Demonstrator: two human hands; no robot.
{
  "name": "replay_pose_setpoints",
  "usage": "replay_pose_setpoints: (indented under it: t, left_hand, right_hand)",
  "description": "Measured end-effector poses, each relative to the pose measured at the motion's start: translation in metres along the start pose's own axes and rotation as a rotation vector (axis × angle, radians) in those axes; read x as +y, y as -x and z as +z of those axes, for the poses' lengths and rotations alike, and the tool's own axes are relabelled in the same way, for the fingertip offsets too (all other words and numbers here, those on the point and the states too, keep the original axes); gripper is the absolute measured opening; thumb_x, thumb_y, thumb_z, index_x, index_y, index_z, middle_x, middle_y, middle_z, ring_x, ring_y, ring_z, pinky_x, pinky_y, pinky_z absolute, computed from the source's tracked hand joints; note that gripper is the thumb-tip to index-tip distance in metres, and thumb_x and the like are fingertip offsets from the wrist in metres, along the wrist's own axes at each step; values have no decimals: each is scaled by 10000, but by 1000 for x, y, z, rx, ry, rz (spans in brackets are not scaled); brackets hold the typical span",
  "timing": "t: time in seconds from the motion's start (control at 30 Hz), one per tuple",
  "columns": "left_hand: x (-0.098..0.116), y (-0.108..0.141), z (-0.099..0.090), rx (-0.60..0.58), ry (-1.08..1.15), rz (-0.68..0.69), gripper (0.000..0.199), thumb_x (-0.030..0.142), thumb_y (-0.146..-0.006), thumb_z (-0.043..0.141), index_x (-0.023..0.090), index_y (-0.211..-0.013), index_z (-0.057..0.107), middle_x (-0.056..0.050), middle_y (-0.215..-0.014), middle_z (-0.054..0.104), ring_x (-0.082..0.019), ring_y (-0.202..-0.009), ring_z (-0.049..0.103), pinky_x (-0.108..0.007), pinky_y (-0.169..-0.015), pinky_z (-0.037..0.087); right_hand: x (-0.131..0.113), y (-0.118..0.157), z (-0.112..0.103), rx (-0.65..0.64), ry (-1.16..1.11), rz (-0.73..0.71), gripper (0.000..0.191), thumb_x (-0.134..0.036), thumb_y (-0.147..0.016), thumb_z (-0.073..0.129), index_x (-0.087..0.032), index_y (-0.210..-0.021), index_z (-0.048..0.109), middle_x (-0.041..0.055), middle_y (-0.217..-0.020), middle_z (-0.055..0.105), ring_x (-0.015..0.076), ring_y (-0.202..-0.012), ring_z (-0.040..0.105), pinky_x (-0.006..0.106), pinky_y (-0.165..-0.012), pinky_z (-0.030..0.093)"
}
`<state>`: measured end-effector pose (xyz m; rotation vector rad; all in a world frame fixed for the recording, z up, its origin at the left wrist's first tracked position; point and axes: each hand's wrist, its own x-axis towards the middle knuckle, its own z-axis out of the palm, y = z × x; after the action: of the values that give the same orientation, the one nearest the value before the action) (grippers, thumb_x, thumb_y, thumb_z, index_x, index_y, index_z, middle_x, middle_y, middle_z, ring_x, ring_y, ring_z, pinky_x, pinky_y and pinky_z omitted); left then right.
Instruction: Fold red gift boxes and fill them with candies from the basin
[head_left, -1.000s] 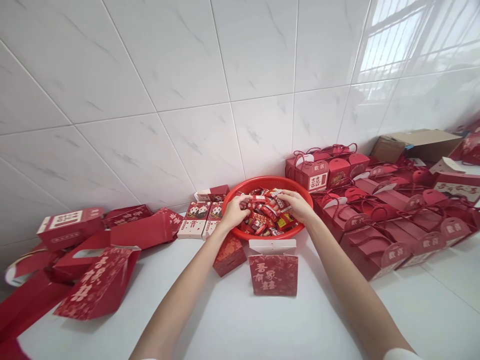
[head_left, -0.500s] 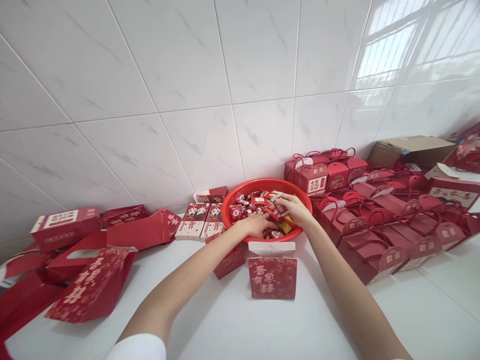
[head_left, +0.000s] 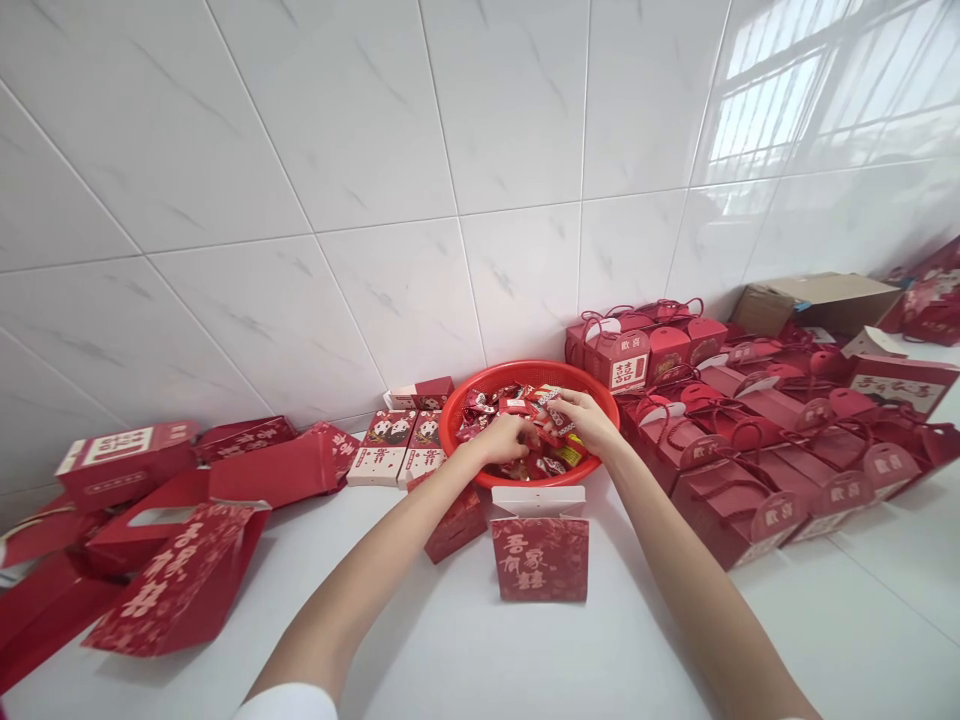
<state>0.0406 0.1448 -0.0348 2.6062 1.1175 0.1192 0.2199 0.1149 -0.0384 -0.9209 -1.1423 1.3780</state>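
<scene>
Both hands reach into a red plastic basket (head_left: 495, 377) of wrapped candies (head_left: 551, 465). My left hand (head_left: 510, 438) is on the left of the pile with its fingers curled down among the candies; what they grip is hidden. At the right side of the basket my right hand (head_left: 583, 420) is closed on a patterned red and white candy packet (head_left: 557, 416). An upright red box (head_left: 541, 560) with its white-lined top open stands just in front of the basket. Beside it a second red box (head_left: 456, 525) lies angled, partly behind my left forearm.
Red boxes (head_left: 169, 580) lie piled at the left. Panda-print packs (head_left: 390, 430) sit left of the basket. Rows of closed red boxes with cord handles (head_left: 739, 500) fill the right, with a cardboard box (head_left: 832, 290) behind. A tiled wall (head_left: 360, 140) rises behind.
The fingers of my left hand have curled in and the hand has lifted slightly. My right hand stays at the basket's right side with the packet. The view has shifted a little.
</scene>
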Motion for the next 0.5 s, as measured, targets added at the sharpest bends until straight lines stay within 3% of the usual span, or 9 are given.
replay_pose_setpoints:
  t: [0.13, 0.23, 0.33, 0.5]
  left_hand:
    - [-3, 1, 1, -55, 62, 8, 400, 129, -715, 622, 176, -1085, 767, -42, -908, 776, -206, -797, 699, -257, -703, 502]
    - [-1, 3, 3, -163, 78, 73, 579, 155, -610, 731, 263, -1179, 745, -32, -1052, 779, -234, -891, 708, -253, -730, 506]
    - [3, 3, 6, -227, 35, 97, 689, 137, -584, 714, 317, -1249, 709, -45, -1076, 779, -274, -915, 706, -281, -731, 495]
    - [7, -2, 11, -199, 11, 71, 511, 151, -586, 716, 265, -1078, 789, -78, -944, 791, -312, -869, 701, -320, -735, 479]
  right_hand:
    - [0, 0, -1, 7, -2, -2, 151, -264, -707, 732, -170, -782, 641, 23, -690, 717, 125, -531, 636, 203, -474, 490]
    - [0, 0, -1, 18, -6, -1, 147, -254, -717, 718, -169, -816, 652, 25, -687, 721, 124, -532, 632, 200, -474, 485]
    - [1, 0, 0, 29, -7, 5, 148, -240, -720, 702, -169, -842, 657, 21, -678, 721, 125, -523, 628, 201, -469, 484]
    - [1, -1, 1, 42, -4, 7, 129, -221, -711, 691, -173, -824, 652, 19, -669, 717, 122, -515, 620, 202, -465, 484]
